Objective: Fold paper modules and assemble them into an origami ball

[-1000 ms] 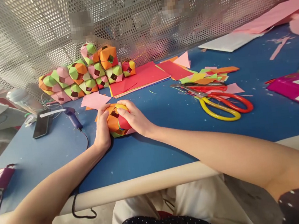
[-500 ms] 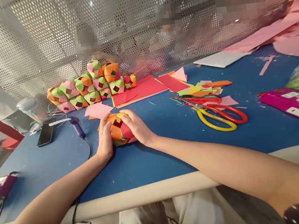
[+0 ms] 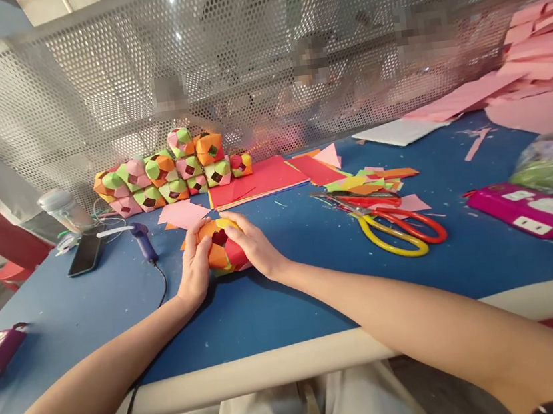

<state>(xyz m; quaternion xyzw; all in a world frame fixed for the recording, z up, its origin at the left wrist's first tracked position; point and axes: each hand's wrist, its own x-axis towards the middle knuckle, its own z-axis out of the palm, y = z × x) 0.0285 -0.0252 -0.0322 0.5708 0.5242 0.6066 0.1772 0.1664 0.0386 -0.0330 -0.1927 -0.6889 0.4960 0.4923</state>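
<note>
Between my two hands, just above or on the blue table [image 3: 288, 299], is a folded-paper ball [image 3: 222, 257] in orange, red, yellow and green, with a dark opening facing me. My left hand [image 3: 195, 264] is wrapped round its left side. From the other side my right hand [image 3: 251, 244] grips it, fingers over the top. Pink paper [image 3: 182, 213] lies behind the ball. To the left rests a blue glue gun [image 3: 144, 243] with a white nozzle and a black cord.
Folded-paper balls [image 3: 161, 171] are stacked against the perforated metal screen [image 3: 237, 50]. Red sheets [image 3: 257, 177], scissors [image 3: 395, 229] and paper scraps lie at centre right. A magenta power strip [image 3: 533, 209] sits right; a phone [image 3: 85, 254] and a cup [image 3: 65, 209] stand left. People are behind the screen.
The head view has tilted slightly, so the scene sits a little lower. Both hands still clasp the paper ball, which has turned only slightly, if at all.
</note>
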